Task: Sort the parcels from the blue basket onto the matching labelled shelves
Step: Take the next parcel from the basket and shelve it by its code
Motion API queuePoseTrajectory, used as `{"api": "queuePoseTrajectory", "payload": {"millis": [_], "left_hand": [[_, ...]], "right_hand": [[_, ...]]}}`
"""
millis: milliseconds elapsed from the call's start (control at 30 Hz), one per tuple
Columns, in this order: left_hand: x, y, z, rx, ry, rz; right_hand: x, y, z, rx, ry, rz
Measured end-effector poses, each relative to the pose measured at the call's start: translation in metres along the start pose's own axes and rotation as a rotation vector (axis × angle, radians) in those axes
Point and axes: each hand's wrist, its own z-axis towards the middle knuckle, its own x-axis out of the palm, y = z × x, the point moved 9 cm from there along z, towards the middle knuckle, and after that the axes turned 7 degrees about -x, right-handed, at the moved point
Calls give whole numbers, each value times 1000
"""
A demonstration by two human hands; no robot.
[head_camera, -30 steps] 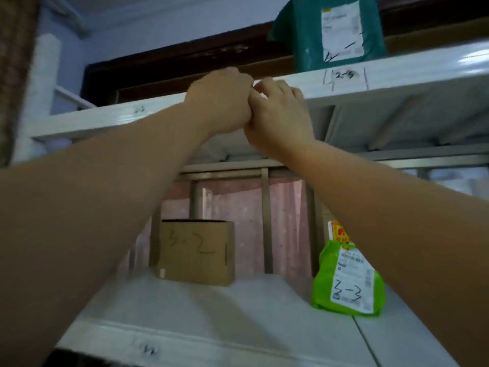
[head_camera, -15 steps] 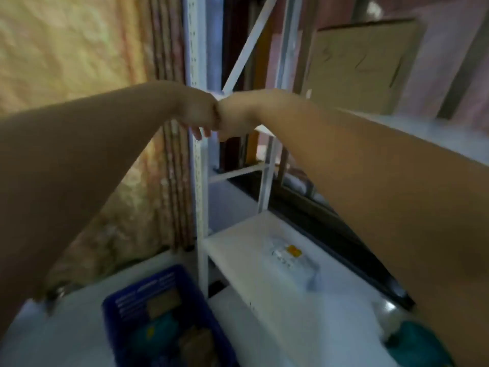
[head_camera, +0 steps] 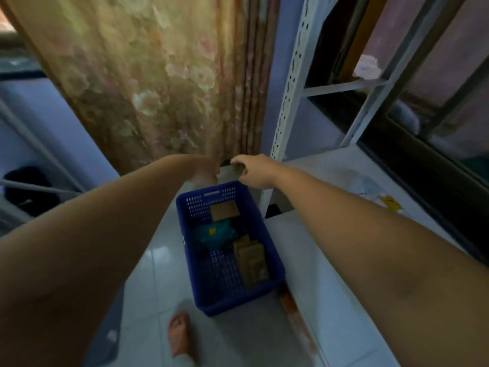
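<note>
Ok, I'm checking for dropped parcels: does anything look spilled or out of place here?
Nothing stands out. The blue plastic basket sits upright on the tiled floor, the teal bag parcel and brown cardboard parcels inside it; none spilled.

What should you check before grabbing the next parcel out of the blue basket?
1. Parcels in the blue plastic basket: ok, a teal bag and brown cardboard parcels lie inside.
2. Right hand free: ok, it holds nothing.
3. Left hand free: cannot tell, blurred.
4. Which shelf each parcel matches: cannot tell, too blurry to read.
5. Bare foot clear of the basket: ok, apart from it.
</note>
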Motion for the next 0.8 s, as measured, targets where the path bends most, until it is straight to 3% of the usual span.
{"api": "queuePoseTrajectory", "payload": {"millis": [133, 333, 500, 800], "left_hand": [[45, 39, 75, 47, 92, 161], [90, 85, 200, 37, 109, -221], [163, 107, 269, -52, 303, -417], [312, 110, 350, -100, 495, -483]], "right_hand": [[44, -35, 61, 95, -21, 108], [146, -122, 125, 377, 35, 183], [243, -182, 136, 581, 189, 199], [395, -251, 185, 604, 370, 313]]}}
